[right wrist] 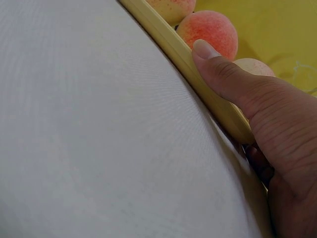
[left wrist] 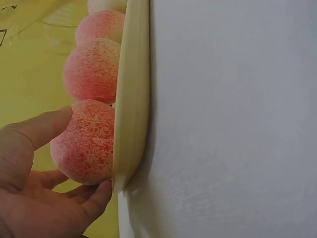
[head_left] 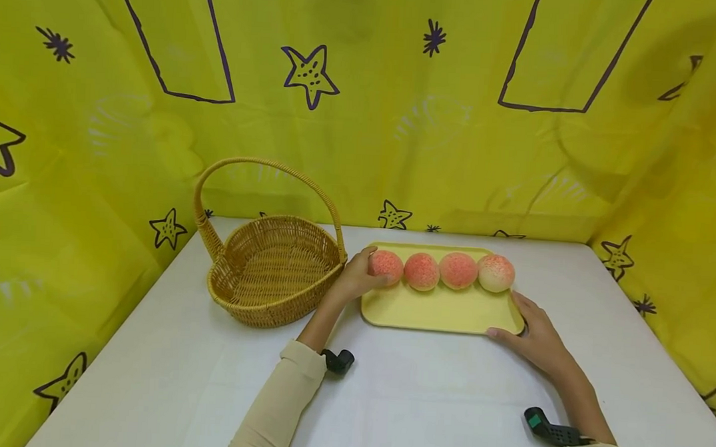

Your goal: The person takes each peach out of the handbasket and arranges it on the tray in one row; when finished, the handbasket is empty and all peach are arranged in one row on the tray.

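Observation:
Several pink and cream peaches sit in a row along the back of a pale yellow tray point(head_left: 426, 314). My left hand point(head_left: 356, 275) holds the leftmost peach point(left wrist: 86, 144), thumb on its near side and fingers curled around its outer side. That peach still sits at the tray's left end, close against its neighbour point(head_left: 422, 271). With my right hand point(head_left: 539, 335) I grip the tray's front right corner. The thumb point(right wrist: 218, 69) lies over the front rim, and the fingers run along the right side, partly hidden in the right wrist view. The palest peach point(head_left: 496, 273) is nearest this hand.
A wicker basket point(head_left: 273, 306) with a tall arched handle point(head_left: 264, 163) stands left of the tray, right behind my left forearm. White cloth covers the table point(head_left: 410, 399). A yellow curtain point(head_left: 361, 150) with drawn stars encloses the back and sides.

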